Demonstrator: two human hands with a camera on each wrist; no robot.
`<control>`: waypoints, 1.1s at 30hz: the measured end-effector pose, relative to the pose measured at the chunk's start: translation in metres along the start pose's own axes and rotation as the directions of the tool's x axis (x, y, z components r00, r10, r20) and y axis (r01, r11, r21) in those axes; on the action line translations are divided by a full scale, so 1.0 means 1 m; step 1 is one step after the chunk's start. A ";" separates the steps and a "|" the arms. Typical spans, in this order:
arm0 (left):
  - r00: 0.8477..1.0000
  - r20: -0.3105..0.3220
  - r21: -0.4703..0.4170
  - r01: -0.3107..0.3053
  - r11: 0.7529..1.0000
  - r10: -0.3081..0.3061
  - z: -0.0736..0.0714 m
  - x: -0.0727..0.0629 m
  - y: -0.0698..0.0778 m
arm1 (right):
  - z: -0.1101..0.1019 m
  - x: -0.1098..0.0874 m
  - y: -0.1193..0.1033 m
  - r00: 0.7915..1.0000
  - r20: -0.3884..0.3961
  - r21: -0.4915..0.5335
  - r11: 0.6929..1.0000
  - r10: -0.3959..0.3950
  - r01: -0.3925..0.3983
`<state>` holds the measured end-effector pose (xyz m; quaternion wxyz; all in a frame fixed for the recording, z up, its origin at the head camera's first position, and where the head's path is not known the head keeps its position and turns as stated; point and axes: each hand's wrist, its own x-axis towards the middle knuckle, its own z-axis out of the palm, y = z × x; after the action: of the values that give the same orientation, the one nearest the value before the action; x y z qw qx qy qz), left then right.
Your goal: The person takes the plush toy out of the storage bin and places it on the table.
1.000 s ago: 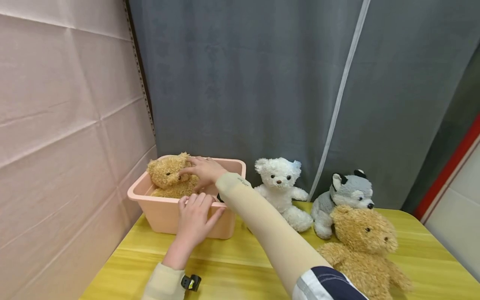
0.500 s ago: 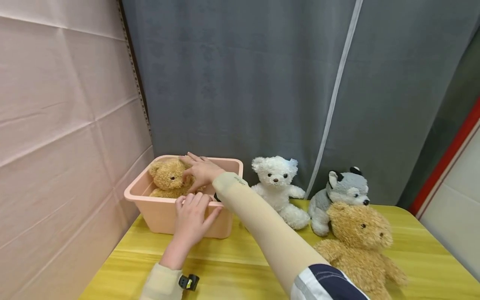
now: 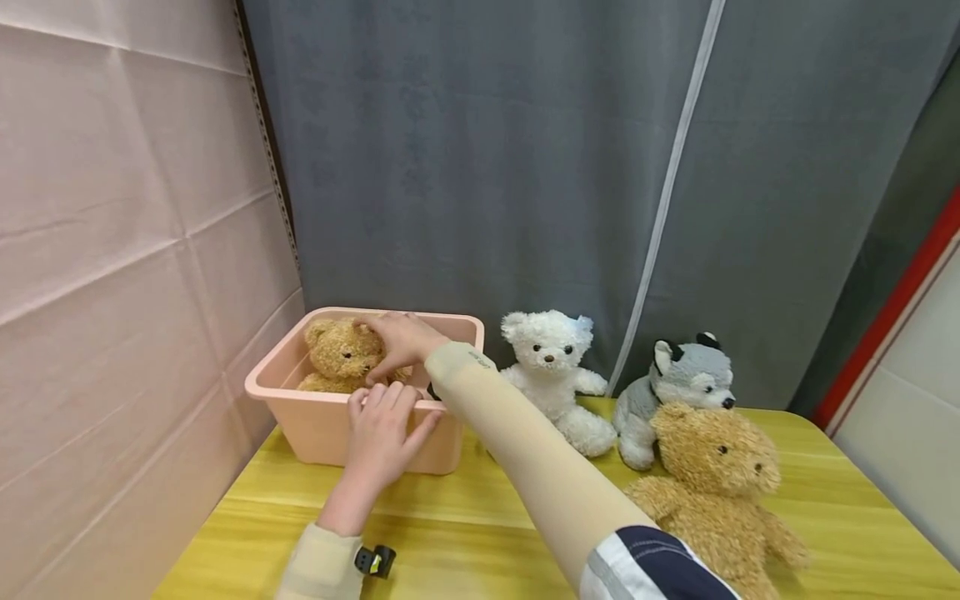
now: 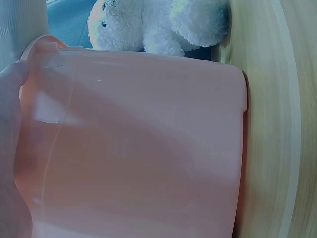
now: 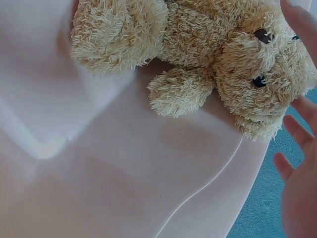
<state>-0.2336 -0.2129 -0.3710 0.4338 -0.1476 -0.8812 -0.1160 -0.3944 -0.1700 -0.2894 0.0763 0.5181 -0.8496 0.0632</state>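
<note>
A pink plastic bin [image 3: 322,429] stands on the table, with a curly tan teddy bear [image 3: 343,348] sitting low inside, toward its left end. Over the near rim curl the fingers of my left hand [image 3: 384,435], gripping it with the thumb along the outer wall. My right hand [image 3: 408,340] reaches into the bin from the right. In the right wrist view its fingers [image 5: 298,133] are spread and fairly straight at the bear's head [image 5: 267,74], fingertips right at the fur by an ear. The bear's lower body is hidden by the near wall in the head view.
Right of the bin sits a white teddy bear [image 3: 551,367]. Beyond it are a grey husky plush [image 3: 686,383] and a larger tan teddy bear [image 3: 716,492], which partly covers the husky. A pale wall [image 3: 135,292] borders the left side, a grey curtain [image 3: 480,167] the back.
The bear in the bin has sunk lower, its head now near rim level. My right hand's fingers have shifted slightly on its head. The left hand stays on the rim.
</note>
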 end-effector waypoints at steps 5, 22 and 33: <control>1.000 0.015 0.001 0.006 1.000 -0.006 -0.001 0.001 0.000 | 0.001 0.000 0.002 1.000 0.007 -0.016 1.000 0.008 -0.008; 1.000 0.016 0.005 0.002 1.000 -0.002 -0.002 0.000 0.001 | 0.001 -0.002 0.000 1.000 -0.001 -0.017 1.000 0.025 -0.026; 1.000 0.014 0.004 0.000 1.000 0.000 -0.001 -0.001 -0.001 | 0.002 -0.001 0.002 0.999 -0.052 0.038 0.999 0.016 -0.014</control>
<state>-0.2326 -0.2143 -0.3708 0.4277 -0.1475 -0.8846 -0.1131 -0.3958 -0.1681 -0.2917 0.0882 0.5111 -0.8499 0.0933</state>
